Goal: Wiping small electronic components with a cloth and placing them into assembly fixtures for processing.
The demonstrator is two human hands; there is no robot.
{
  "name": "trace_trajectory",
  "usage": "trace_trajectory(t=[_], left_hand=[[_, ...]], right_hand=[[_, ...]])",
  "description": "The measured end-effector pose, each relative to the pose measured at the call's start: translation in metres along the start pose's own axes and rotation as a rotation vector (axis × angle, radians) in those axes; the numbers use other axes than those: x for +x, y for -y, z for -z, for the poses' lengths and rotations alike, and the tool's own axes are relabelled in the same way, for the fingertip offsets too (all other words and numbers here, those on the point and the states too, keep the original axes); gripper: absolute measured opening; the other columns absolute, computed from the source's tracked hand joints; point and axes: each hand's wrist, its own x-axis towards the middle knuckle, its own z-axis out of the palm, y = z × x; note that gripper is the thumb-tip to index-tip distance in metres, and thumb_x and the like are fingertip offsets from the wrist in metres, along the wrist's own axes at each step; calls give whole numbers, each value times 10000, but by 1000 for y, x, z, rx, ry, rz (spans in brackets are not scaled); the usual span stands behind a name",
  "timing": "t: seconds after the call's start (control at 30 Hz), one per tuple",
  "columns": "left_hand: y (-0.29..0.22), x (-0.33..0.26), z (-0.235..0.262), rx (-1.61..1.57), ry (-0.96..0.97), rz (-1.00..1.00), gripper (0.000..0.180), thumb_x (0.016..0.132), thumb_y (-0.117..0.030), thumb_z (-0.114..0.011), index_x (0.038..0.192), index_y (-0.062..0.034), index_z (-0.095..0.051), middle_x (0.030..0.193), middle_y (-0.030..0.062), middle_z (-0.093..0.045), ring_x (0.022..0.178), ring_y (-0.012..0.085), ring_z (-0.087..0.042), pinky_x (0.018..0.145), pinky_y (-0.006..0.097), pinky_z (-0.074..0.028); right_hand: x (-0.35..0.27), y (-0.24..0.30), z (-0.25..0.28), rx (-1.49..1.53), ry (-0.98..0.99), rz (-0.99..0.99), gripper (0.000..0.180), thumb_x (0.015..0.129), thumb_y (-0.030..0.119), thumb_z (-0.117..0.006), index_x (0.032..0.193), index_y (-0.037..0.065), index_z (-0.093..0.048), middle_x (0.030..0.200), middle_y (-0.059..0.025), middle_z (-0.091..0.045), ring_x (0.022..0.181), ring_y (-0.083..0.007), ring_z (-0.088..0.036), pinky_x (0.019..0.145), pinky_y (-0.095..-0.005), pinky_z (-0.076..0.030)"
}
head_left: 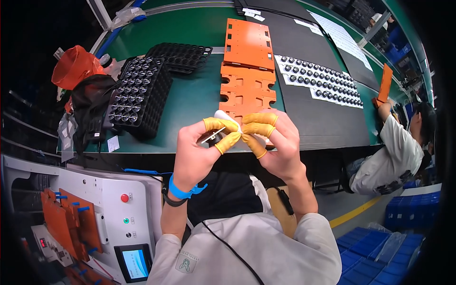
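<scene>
Both my hands meet above the front edge of the green table, with yellow finger cots on thumbs and fingers. My left hand [202, 145] is closed on a small part [212, 136], a thin pale plate with a dark round piece under it. A smooth white piece [222, 115] shows above its fingertips; whether it is cloth or plastic I cannot tell. My right hand [278, 140] pinches right beside the left fingertips, and what lies in the pinch is hidden. Just behind the hands lies an orange slotted fixture plate [242, 90].
A stack of black trays with clear round lenses [134, 92] stands left. White strips with rows of black round parts [318, 78] lie on black mats at right. A grey machine with a red button [125, 197] is at lower left. Another person [392, 147] sits at far right.
</scene>
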Motion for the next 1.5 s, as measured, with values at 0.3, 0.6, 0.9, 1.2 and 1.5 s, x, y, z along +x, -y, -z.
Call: trace_trajectory(t=[0.3, 0.6, 0.9, 1.2, 1.5], left_hand=[[-6, -6, 4, -28, 54, -59, 251, 854, 19, -733, 1104, 21, -719, 1017, 92, -717, 939, 112, -658, 839, 251, -528], [0, -6, 10, 106, 158, 12, 243, 835, 65, -721, 1077, 56, -710, 1035, 113, -701, 952, 154, -667, 863, 276, -532], [7, 0, 9, 16, 16, -14, 110, 863, 0, -715, 968, 24, -741, 888, 30, -695, 788, 68, -609, 710, 218, -498], [27, 16, 19, -188, -63, 177, 153, 906, -87, -712, 1023, 11, -727, 705, -6, -635, 596, 37, -554, 526, 190, -418], [38, 12, 16, -195, 213, 303, 288, 850, -118, -798, 1068, 28, -679, 813, 7, -665, 647, 55, -570, 574, 211, -452]], right_hand=[[2, 3, 11, 187, 130, -118, 258, 687, -8, -800, 911, 46, -684, 893, -66, -673, 790, -264, -633, 672, -343, -510], [2, 11, 22, 43, 340, -230, 230, 730, 10, -802, 934, 30, -696, 833, -85, -646, 763, -275, -622, 663, -348, -497], [13, -9, 22, 236, 495, -401, 220, 786, 66, -776, 979, -10, -705, 773, -99, -644, 726, -230, -620, 677, -335, -485], [22, -28, 25, 814, 590, -978, 259, 925, 163, -711, 1038, -70, -705, 786, -9, -670, 649, -33, -557, 538, -215, -416], [22, -34, 31, 797, 516, -1015, 251, 939, 147, -691, 1080, -60, -702, 845, -30, -703, 715, -53, -610, 627, -212, -474]])
